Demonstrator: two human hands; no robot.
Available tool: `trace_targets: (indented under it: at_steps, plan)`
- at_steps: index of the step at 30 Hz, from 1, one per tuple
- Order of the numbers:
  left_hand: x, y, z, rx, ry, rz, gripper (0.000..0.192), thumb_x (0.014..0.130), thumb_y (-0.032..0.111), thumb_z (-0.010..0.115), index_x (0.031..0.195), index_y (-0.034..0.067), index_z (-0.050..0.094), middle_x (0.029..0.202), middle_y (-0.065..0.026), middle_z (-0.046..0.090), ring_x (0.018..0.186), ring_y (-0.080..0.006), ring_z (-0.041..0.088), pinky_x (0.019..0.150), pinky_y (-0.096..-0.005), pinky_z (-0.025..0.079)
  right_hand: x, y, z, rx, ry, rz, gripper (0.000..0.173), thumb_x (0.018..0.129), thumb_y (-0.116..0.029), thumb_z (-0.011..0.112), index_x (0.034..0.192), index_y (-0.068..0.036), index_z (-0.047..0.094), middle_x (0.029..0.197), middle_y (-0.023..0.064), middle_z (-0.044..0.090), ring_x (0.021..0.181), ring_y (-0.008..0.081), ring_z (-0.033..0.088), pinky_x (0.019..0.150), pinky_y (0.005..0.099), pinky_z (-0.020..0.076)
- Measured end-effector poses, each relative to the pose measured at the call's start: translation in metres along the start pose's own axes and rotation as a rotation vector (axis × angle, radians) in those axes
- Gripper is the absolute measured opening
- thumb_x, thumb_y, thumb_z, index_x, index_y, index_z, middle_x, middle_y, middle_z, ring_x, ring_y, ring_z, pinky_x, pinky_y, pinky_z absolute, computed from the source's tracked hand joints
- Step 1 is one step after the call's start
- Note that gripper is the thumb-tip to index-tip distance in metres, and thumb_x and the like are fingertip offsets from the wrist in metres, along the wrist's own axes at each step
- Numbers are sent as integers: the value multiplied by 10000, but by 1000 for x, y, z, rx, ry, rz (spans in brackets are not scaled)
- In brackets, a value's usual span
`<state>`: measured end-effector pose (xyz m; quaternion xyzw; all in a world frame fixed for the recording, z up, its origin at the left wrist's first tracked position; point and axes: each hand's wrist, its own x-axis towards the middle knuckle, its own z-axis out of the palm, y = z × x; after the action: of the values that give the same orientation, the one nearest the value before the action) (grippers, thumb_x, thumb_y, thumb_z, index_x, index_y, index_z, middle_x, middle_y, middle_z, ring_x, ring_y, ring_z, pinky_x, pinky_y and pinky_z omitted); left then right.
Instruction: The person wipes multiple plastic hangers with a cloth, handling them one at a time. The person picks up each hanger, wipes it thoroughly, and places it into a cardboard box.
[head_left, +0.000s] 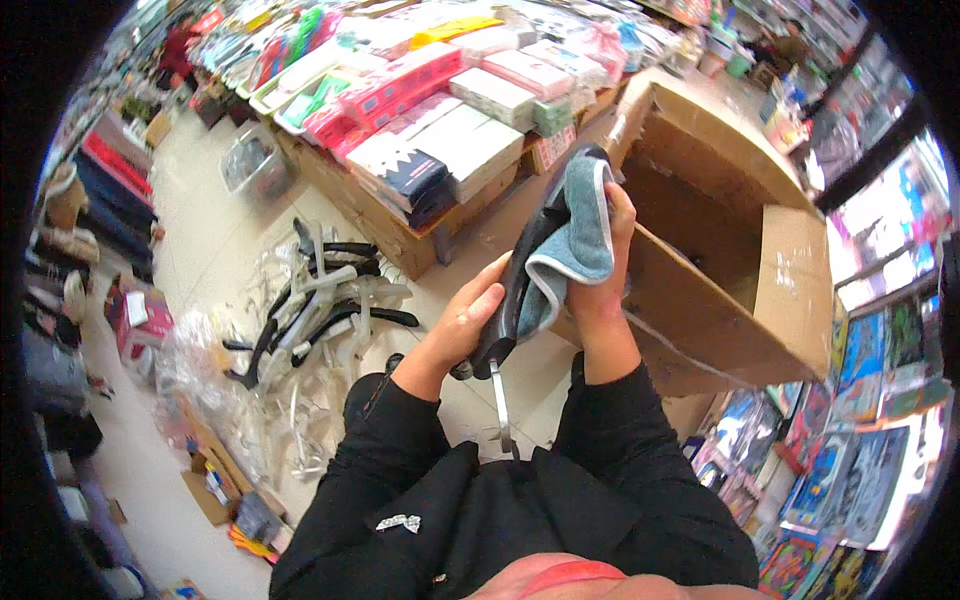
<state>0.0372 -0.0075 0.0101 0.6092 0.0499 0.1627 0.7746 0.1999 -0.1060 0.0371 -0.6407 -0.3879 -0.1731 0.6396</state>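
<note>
Before my chest, my left hand (474, 307) grips a black plastic clothes hanger (517, 281) near its middle, and the metal hook (501, 409) points down towards my body. A blue-grey cloth with white edging (581, 217) lies against the hanger. My right hand (609, 262) holds this cloth onto the hanger's far part; some of its fingers are hidden behind the cloth. On the floor to the left lies a tangled pile of black and clear hangers (322, 300).
A large open cardboard box (720, 330) stands at the right. Ahead is a display table (337, 202) stacked with packaged goods. Plastic wrapping (199, 360), a clear bin (253, 161) and a pink box (142, 322) are on the left floor. People are in the background.
</note>
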Motion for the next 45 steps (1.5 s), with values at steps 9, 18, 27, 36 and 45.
trace_targets:
  at_steps: [9, 18, 27, 36, 45]
  plan:
    - [-9, 1, -10, 221, -46, -31, 579, 964, 303, 504, 1452, 10, 400, 1266, -61, 548, 1065, -120, 519, 907, -247, 414, 26, -3, -26, 14, 16, -50, 709, 780, -57, 764, 1383, -27, 394, 1355, 122, 438, 1251, 257, 447, 1086, 346, 340]
    - [-7, 6, -21, 253, 8, -63, 472, 984, 244, 498, 1377, -16, 471, 1238, -75, 590, 1126, -157, 541, 991, -296, 414, -18, -49, -1, -386, -455, -413, 388, 663, -227, 714, 1050, -206, 694, 1186, -35, 617, 1050, 264, 497, 956, 398, 414]
    - [-10, 20, -19, -110, -63, -150, 903, 852, 609, 567, 1485, 23, 298, 546, -72, 520, 386, -136, 475, 362, -241, 374, -1, -14, 8, 44, 88, -186, 578, 787, -121, 707, 1332, -68, 522, 1350, 100, 502, 1220, 311, 464, 1074, 408, 331]
    - [5, -7, -34, -922, -194, 135, 497, 1037, 378, 386, 1387, 33, 455, 1322, -111, 563, 1206, -222, 551, 1054, -363, 422, -73, -39, 53, 129, -330, -84, 769, 809, -157, 723, 1449, -29, 317, 1394, 151, 409, 1279, 292, 421, 1094, 390, 325]
    - [3, 5, -53, -852, 209, -110, 552, 1012, 498, 395, 1150, -9, 562, 875, -116, 667, 722, -197, 661, 659, -314, 554, -71, -31, 30, 66, -584, -355, 502, 701, -60, 806, 1155, -60, 592, 1248, 155, 502, 1157, 281, 536, 1010, 374, 418]
